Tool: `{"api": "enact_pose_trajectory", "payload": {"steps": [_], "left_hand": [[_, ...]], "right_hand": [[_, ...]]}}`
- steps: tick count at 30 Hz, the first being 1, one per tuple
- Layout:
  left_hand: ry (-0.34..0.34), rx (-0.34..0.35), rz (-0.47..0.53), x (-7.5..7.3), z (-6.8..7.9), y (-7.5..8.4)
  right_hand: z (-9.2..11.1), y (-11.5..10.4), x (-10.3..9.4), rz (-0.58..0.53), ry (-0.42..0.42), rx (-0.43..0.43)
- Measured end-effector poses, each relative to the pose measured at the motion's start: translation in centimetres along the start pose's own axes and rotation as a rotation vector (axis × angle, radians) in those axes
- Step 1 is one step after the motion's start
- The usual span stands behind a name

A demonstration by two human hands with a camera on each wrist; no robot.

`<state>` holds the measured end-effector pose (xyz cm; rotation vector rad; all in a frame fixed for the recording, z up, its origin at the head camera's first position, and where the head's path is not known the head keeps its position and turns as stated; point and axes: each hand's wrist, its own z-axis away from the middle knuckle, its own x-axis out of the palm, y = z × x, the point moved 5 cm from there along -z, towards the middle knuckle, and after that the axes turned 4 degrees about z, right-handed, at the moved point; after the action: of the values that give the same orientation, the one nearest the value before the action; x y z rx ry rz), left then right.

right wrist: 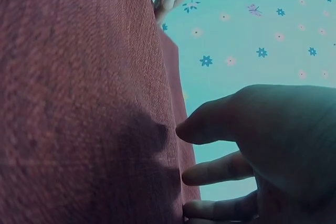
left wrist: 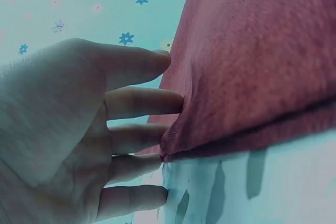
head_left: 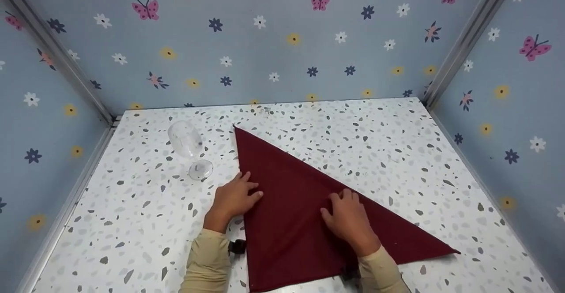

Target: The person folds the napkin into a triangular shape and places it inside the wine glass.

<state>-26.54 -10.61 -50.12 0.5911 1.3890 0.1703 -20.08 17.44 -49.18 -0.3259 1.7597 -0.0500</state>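
Note:
A dark red cloth (head_left: 291, 204), folded into a triangle, lies on the speckled table. My left hand (head_left: 236, 198) rests at its left edge, fingers spread and fairly straight. In the left wrist view, fingertips (left wrist: 176, 102) of that hand touch the cloth close to its hem, and the thumb stands apart from them. Near the long slanted fold, my right hand (head_left: 348, 218) lies on the cloth with fingers loosely bent. The right wrist view shows its thumb (right wrist: 202, 124) and fingertips right at the cloth's surface, with a gap between thumb and fingers.
A clear stemmed glass (head_left: 185, 138) lies on its side at the left, its round foot toward me. Blue patterned panels (head_left: 273, 41) wall the speckled tabletop (head_left: 132, 204) at the back and both sides. Dark wrist cameras (head_left: 237, 246) sit under the sleeves.

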Motion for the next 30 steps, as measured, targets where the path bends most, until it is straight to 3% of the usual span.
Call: {"api": "enact_pose_trajectory", "payload": {"steps": [13,21,26,30], "left_hand": [[-0.03,0.028,-0.026,0.4,-0.5,0.7],[-0.041,0.029,-0.041,0.3,-0.4,0.8],[-0.032,0.041,-0.06,0.1,-0.3,1.0],[-0.04,0.04,-0.047,0.4,-0.1,1.0]], "right_hand": [[-1.4,2.1,0.4,-0.02,-0.04,-0.011],[-1.7,2.9,0.4,-0.117,-0.046,0.002],[-1.6,3.7,-0.2,-0.175,-0.001,0.007],[-1.2,4.6,-0.8,-0.124,0.061,0.033]]}}
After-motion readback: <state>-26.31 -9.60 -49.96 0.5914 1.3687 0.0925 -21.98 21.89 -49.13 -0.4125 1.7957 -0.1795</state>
